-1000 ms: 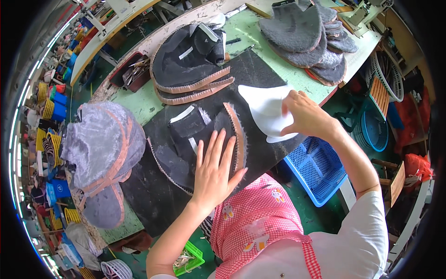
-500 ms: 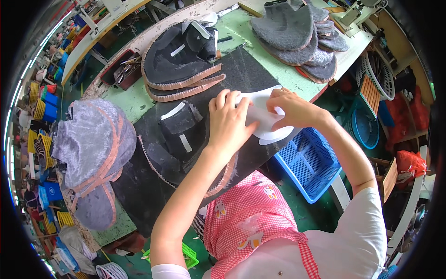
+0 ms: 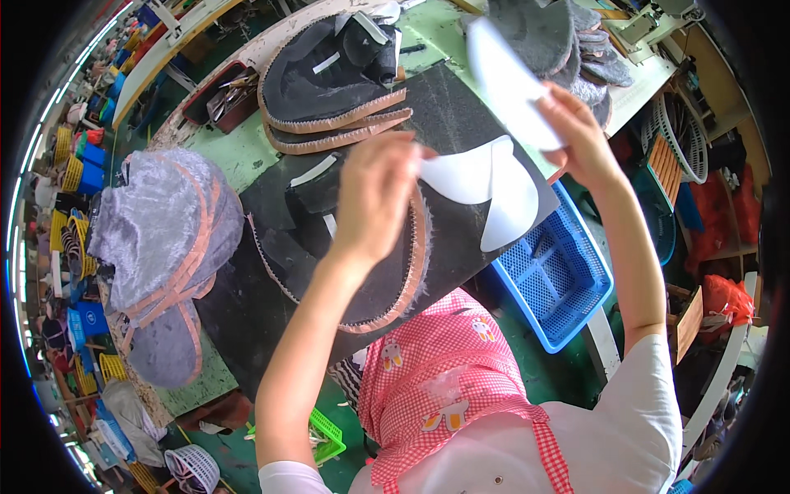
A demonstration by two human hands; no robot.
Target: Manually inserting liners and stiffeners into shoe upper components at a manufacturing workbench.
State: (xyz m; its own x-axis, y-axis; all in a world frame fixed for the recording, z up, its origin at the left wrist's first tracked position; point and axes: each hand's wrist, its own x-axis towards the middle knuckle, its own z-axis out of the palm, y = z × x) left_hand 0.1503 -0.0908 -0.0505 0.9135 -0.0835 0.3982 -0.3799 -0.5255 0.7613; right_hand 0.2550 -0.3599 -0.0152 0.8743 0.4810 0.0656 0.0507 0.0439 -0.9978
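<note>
White piece (image 3: 512, 87) now aloft, lengthwise up-left

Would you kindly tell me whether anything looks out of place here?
Mildly: two white pieces overlap at differing angles over the black mat, fanned askew rather than neatly stacked. I see no clear spill.

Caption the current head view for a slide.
Right hand holds a thin curved white sheet aloft; blurred left hand is near overlapping smooth white sheets on a flat black mat.

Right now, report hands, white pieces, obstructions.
Right hand holds white piece. Left hand blurred, grip unclear. Two other white pieces overlap on mat. Left forearm partly hides workpiece.
</note>
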